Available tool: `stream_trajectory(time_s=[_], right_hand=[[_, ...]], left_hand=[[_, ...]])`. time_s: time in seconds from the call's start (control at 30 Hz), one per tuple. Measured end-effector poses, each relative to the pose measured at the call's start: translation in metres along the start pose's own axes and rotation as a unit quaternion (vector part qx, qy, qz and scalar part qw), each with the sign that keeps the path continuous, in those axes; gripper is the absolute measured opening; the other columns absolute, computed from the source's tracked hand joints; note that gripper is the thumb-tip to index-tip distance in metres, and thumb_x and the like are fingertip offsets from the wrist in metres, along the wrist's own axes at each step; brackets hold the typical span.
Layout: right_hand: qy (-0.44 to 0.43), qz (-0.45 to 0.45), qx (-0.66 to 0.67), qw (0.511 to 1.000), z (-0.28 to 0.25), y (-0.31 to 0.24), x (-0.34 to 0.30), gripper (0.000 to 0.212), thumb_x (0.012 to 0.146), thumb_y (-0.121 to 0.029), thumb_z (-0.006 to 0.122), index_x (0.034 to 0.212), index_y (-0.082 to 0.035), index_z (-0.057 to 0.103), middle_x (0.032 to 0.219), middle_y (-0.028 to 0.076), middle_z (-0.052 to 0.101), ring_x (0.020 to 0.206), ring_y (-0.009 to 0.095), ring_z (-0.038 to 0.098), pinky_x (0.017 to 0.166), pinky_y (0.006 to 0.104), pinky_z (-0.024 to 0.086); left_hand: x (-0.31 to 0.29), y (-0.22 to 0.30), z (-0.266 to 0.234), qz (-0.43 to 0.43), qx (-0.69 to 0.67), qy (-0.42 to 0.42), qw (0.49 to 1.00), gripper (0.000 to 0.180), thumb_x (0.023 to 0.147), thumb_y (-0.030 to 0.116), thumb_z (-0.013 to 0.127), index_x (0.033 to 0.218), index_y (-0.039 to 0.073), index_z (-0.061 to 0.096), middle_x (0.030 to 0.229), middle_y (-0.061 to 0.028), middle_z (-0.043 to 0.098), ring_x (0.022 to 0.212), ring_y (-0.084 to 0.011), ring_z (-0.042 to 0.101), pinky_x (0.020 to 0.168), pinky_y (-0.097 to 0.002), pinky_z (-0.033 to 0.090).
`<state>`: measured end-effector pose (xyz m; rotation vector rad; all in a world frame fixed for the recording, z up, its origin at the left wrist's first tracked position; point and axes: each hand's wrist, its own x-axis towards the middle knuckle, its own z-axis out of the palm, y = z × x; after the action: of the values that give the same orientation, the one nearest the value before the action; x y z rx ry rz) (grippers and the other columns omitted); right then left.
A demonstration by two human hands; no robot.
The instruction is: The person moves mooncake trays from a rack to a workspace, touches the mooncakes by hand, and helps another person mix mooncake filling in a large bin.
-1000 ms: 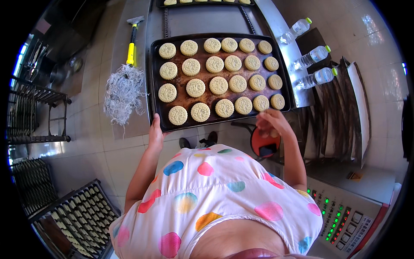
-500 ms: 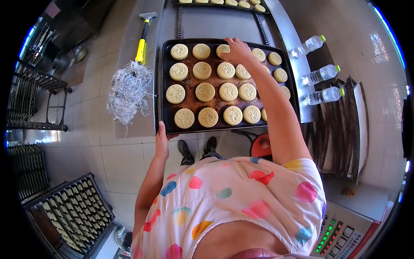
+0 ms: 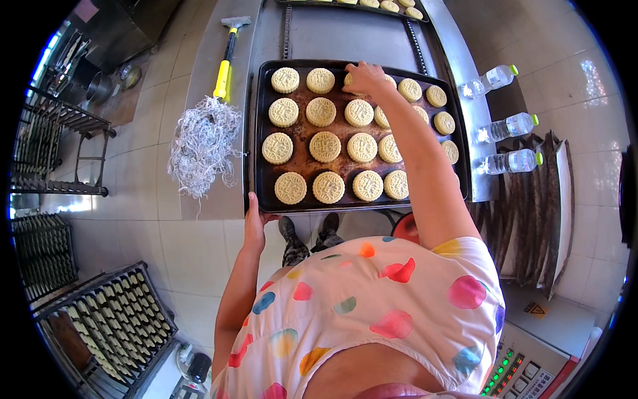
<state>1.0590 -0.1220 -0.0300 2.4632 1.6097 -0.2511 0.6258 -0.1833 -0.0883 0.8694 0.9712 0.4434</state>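
Note:
A dark baking tray (image 3: 302, 156) lies on a metal worktop, bearing rows of round pale mooncakes (image 3: 325, 146) with stamped tops and scalloped edges. My left hand (image 3: 256, 223) grips the tray's near left corner, thumb up along the edge and fingers partly hidden beneath. Over the far row, my right hand (image 3: 367, 78) closes its fingers round the third mooncake from the left, mostly covering it. My right forearm crosses the tray's right half and hides some mooncakes there.
A yellow-handled scraper (image 3: 223, 76) and a tangle of white string (image 3: 205, 143) lie left of the tray. Three water bottles (image 3: 508, 126) lie along the right edge. Another tray (image 3: 319, 3) of mooncakes sits beyond. Left stands a loaded rack (image 3: 119, 319); lower right, a control panel (image 3: 515, 372).
My right hand stays at the same mooncake, its fingers now more curled round it. My left hand keeps the tray corner. The whole view has shifted slightly.

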Motion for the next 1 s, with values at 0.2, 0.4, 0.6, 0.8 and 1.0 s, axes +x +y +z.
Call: stream_trajectory(time_s=[0.2,0.4,0.6,0.8,1.0], right_hand=[[0.051,0.008,-0.021,0.998,-0.004,-0.001,0.005,0.059,0.071,-0.046,0.067,0.117,-0.012,0.053,0.111,0.015,0.057,0.108,0.029,0.053,0.091,0.0436,0.039],[0.137,-0.056,-0.005,0.989,0.003,-0.003,0.0,0.057,0.071,-0.04,0.069,0.117,-0.011,0.053,0.112,0.012,0.057,0.107,0.028,0.053,0.092,0.0433,0.038],[0.23,-0.06,0.065,0.969,0.007,0.006,-0.022,0.057,0.073,-0.045,0.065,0.115,-0.009,0.054,0.106,0.013,0.058,0.101,0.03,0.056,0.09,0.0442,0.04],[0.125,-0.064,0.026,0.99,0.003,-0.01,-0.065,0.062,0.075,-0.057,0.058,0.108,-0.005,0.055,0.1,0.015,0.06,0.096,0.031,0.058,0.086,0.0431,0.042],[0.091,-0.065,0.004,0.994,0.011,-0.014,-0.068,0.059,0.072,-0.052,0.064,0.111,-0.008,0.055,0.102,0.017,0.059,0.096,0.03,0.058,0.085,0.0433,0.042]], left_hand=[[0.009,0.009,0.006,-0.016,0.002,0.001,1.0,0.065,0.091,0.06,0.031,0.118,0.005,0.052,0.102,-0.0086,0.064,0.082,-0.0167,0.063,0.071,-0.0338,0.052],[0.012,0.016,0.005,-0.029,0.009,-0.003,1.0,0.068,0.089,0.063,0.031,0.119,0.005,0.051,0.105,-0.01,0.063,0.084,-0.0178,0.063,0.072,-0.0346,0.052],[0.013,0.011,0.004,-0.041,0.005,-0.012,0.999,0.07,0.088,0.065,0.03,0.121,0.006,0.05,0.108,-0.0099,0.062,0.088,-0.0187,0.063,0.072,-0.0344,0.051],[0.011,0.016,-0.001,-0.042,0.01,-0.037,0.998,0.071,0.088,0.065,0.03,0.124,0.007,0.048,0.113,-0.0099,0.06,0.097,-0.0217,0.062,0.073,-0.0331,0.049],[0.011,0.016,0.005,-0.032,0.008,-0.06,0.998,0.071,0.089,0.064,0.028,0.126,0.006,0.046,0.114,-0.0117,0.06,0.101,-0.0232,0.061,0.076,-0.0334,0.048]])
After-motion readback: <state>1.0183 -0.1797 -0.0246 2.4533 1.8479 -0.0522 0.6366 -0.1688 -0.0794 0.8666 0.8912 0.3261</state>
